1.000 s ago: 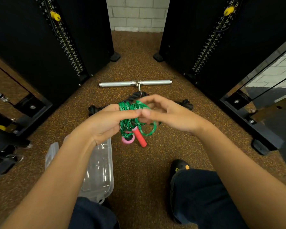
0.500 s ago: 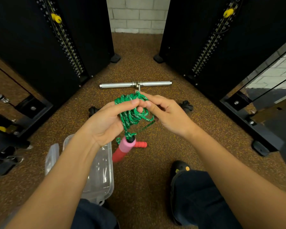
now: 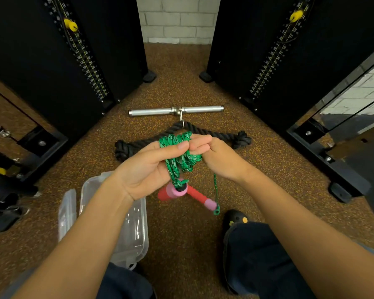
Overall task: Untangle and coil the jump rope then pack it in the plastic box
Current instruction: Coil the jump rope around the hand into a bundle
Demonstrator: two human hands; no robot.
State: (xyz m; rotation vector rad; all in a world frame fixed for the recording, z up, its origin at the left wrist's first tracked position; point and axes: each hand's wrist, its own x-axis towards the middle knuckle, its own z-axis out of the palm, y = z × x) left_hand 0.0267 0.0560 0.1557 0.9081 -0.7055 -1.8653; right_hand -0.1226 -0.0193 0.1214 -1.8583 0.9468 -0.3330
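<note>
Above the plastic box (image 3: 136, 229) | jump rope (image 3: 177, 160) bundle is pinched by left hand (image 3: 147, 167) and right hand (image 3: 216, 156) fingers | handles (image 3: 194, 196) are hung downward, splayed apart.

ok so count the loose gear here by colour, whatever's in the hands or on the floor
green: 1, the jump rope cord, bunched between left hand and right hand
red and pink: 2, jump rope handles
clear: 2, plastic box and its lid
black: 1, thick knotted rope
silver: 1, metal cable bar
total: 7
</note>
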